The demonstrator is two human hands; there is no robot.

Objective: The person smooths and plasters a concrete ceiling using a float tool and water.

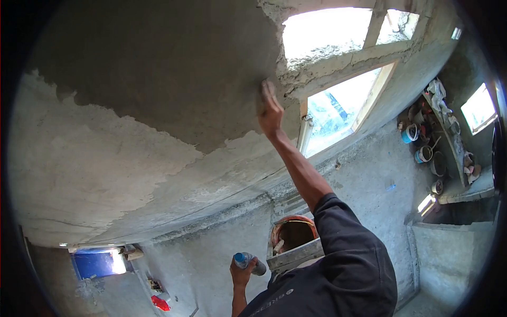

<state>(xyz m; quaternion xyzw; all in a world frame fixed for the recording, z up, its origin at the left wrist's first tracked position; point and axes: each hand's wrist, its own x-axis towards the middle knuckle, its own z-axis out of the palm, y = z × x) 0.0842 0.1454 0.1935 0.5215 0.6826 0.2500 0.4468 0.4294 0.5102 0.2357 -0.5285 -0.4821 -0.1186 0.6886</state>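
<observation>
My right hand (270, 110) is raised at the end of a stretched arm, against the dark, damp-looking plaster (174, 68) of the wall. Its fingers are extended and look flat to the surface, slightly blurred; a dark patch beside the palm may be shadow. Low in the view, my left hand (242, 272) is wrapped around a clear plastic bottle (257, 266) with a blue cap, held near my body. Between my arms sits an orange-rimmed bucket (293, 217), dark inside, with a pale object at its left edge that I cannot make out.
A rough wooden board (296, 254) lies in front of the bucket. Right of my hand are a bright window opening (338, 113) and a broken plaster edge. Buckets (424, 154) and clutter stand along the far right. At lower left is a blue panel (97, 264) near a red item (160, 302).
</observation>
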